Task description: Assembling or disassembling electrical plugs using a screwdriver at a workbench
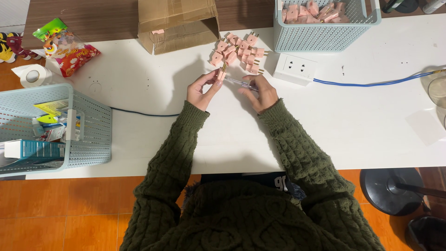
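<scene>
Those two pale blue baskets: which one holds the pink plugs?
The basket at the table's far edge, beside the white socket strip, holds pink plugs. The basket at the left edge holds mixed packets and boxes instead.

1. Pale pink plug point(221, 73) with a brass-coloured pin, pinched in the left hand point(200, 91), just below the pile.
2. Pile of pale pink plugs point(239, 50) with brass pins, the landmark on the white table point(362, 125).
3. Clear-handled screwdriver point(241, 83) with a silver shaft, in the right hand point(261, 93) below the pile.
4. Dark green cable-knit sleeves point(297, 148), below the pile.
5. Light blue perforated basket point(325, 32), right of the pile, filled with pink plugs.
6. White socket strip point(295, 69) with a blue cable point(371, 84), right of the pile.
7. Brown cardboard box point(179, 23), left of the pile.
8. Red-and-green snack bag point(67, 49), far left of the pile.
9. Second light blue basket point(88, 130), lower left of the pile.
10. Orange tiled floor point(69, 209), below the table.
</scene>
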